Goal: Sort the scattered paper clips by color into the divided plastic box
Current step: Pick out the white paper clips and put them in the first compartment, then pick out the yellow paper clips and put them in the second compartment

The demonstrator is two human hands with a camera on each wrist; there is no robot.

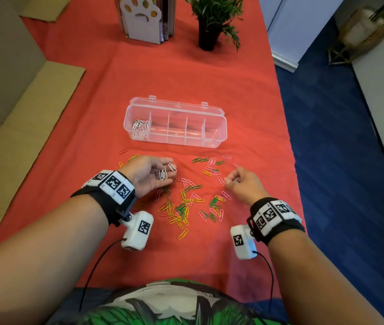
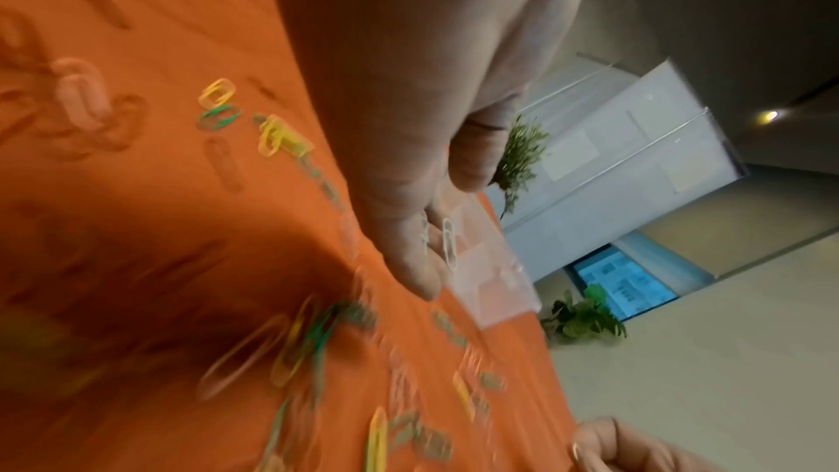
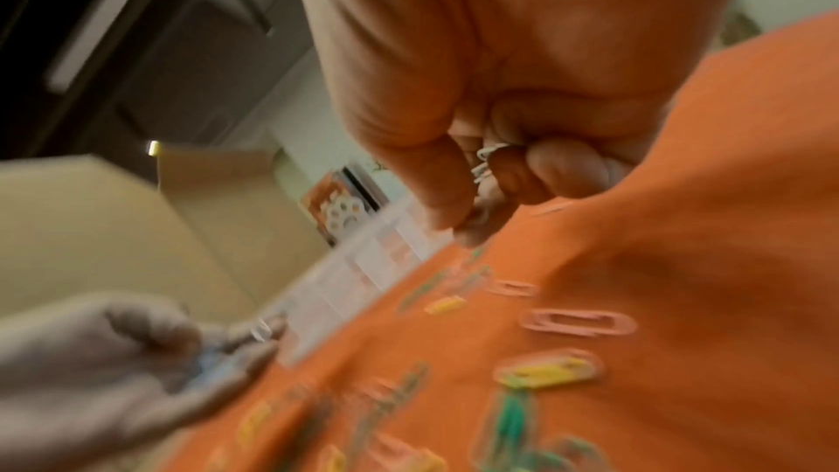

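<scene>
A clear divided plastic box point(image 1: 219, 136) stands open on the red cloth, with white paper clips point(image 1: 139, 128) in its leftmost compartment; the other compartments look bare. My left hand point(image 1: 160, 171) lies palm up in front of the box, its fingers relaxed, carrying a few white clips point(image 1: 162, 175) point(image 2: 448, 243). My right hand point(image 1: 234, 179) is curled just above the cloth and pinches white clips point(image 3: 484, 159) between thumb and fingers. Pink, green and yellow clips point(image 1: 186, 204) lie scattered between and below both hands.
A paw-shaped bookend with books point(image 1: 143, 18) and a potted plant point(image 1: 209, 26) stand at the far end. Flat cardboard point(image 1: 22, 127) lies along the left. The table's right edge point(image 1: 291, 146) drops to blue carpet.
</scene>
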